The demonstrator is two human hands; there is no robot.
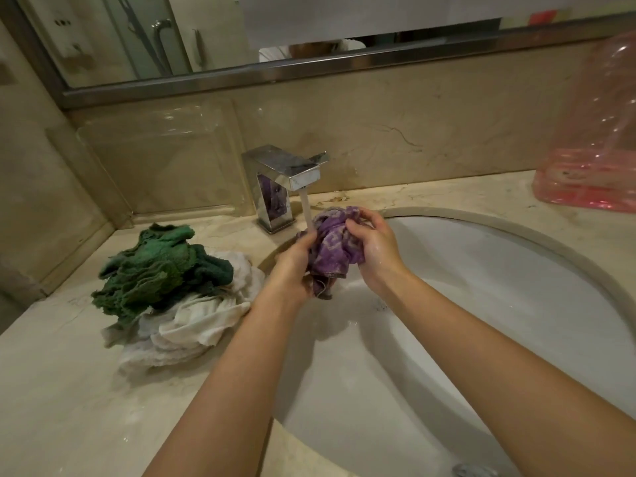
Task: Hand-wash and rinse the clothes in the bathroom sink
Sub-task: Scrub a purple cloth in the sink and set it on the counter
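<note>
A bunched purple cloth is held over the white sink, right under the water running from the chrome faucet. My left hand grips its left side and my right hand grips its right side, fingers curled into the fabric. A corner of the cloth hangs down between my wrists. On the counter to the left lie a crumpled green cloth on top of a white cloth.
A pink translucent plastic bag stands on the counter at the back right. A mirror runs along the wall above the marble backsplash. The beige counter spreads out at the front left. A chrome drain fitting shows at the bottom edge.
</note>
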